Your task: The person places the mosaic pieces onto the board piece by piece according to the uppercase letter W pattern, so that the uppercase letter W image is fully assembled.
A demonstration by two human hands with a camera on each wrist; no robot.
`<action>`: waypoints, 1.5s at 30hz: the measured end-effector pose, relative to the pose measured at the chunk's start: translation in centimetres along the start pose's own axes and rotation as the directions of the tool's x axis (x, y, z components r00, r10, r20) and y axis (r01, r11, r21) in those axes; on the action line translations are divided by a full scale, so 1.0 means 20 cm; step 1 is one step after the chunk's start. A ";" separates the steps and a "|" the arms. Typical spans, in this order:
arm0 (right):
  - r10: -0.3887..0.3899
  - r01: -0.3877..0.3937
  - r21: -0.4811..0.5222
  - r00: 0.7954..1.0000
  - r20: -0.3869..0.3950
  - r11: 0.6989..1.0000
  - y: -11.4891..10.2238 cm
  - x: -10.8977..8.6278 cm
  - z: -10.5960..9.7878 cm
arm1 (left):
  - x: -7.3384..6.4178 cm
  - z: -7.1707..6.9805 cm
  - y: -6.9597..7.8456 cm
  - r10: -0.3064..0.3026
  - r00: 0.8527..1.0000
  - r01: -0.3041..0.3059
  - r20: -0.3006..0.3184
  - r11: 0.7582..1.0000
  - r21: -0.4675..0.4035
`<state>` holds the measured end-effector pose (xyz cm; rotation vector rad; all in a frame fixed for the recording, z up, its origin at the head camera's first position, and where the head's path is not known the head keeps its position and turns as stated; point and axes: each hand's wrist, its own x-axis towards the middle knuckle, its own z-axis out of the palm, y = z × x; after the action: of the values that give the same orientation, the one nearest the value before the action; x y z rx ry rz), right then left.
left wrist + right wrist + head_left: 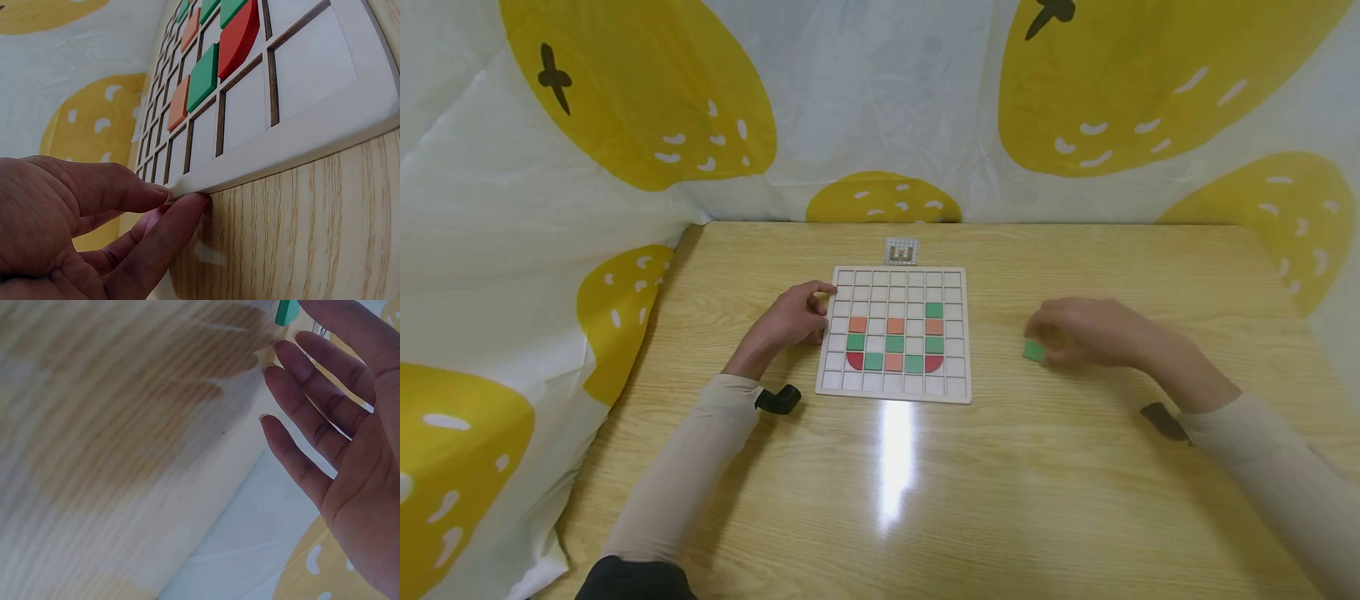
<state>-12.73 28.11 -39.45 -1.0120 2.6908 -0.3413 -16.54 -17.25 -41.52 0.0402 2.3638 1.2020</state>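
Note:
A square grid board with a pale rim lies flat on the table. Green tiles, orange tiles and two red tiles with a rounded corner sit in its squares, tracing a W-like shape. My left hand is at the board's left side; in the left wrist view its fingertips touch the rim. Off to the right, my right hand pinches a loose green tile low over the table. In the right wrist view its other fingers spread apart, and only part of this tile shows.
A small card printed with a grid and a dark figure lies just behind the board. The wooden table meets a white cloth with yellow fruit prints at the back and left. Dark wrist mounts stick out from both sleeves.

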 end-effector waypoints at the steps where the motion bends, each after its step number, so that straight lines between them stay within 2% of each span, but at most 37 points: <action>1: 0.001 -0.001 -0.004 1.000 -0.005 1.000 0.00 0.00 0.01 | 0.00 0.00 0.00 0.001 1.000 -0.001 0.001 1.000 -0.001; 9: -0.032 0.030 -0.026 0.997 -0.067 0.999 -0.01 -0.02 0.04 | 0.00 0.00 0.00 0.007 1.000 -0.007 0.000 1.000 -0.003; 15: -0.033 0.029 -0.046 0.996 -0.087 0.999 -0.02 -0.02 0.05 | 0.00 0.00 0.00 0.003 1.000 -0.003 -0.001 1.000 0.000; 21: -0.070 0.064 -0.060 0.992 -0.107 0.996 -0.01 -0.01 0.06 | 0.01 0.00 0.00 -0.004 1.000 0.004 -0.006 1.000 -0.005; 29: -0.083 0.079 -0.043 0.992 -0.094 0.996 -0.01 -0.01 0.06 | 0.00 0.00 0.01 -0.007 1.000 0.007 -0.001 1.000 -0.006; 36: -0.065 0.062 -0.042 0.995 -0.070 0.997 -0.03 -0.01 0.05 | -0.01 0.00 0.01 -0.007 1.000 0.007 -0.001 1.000 -0.006; 45: -0.088 0.085 -0.051 0.994 -0.069 0.995 -0.04 0.00 0.05 | 0.00 0.00 0.01 -0.002 1.000 0.002 -0.001 1.000 -0.002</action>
<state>-11.94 27.34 -40.10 -1.1537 2.7365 -0.3368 -16.51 -17.11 -41.42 0.0363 2.3625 1.2036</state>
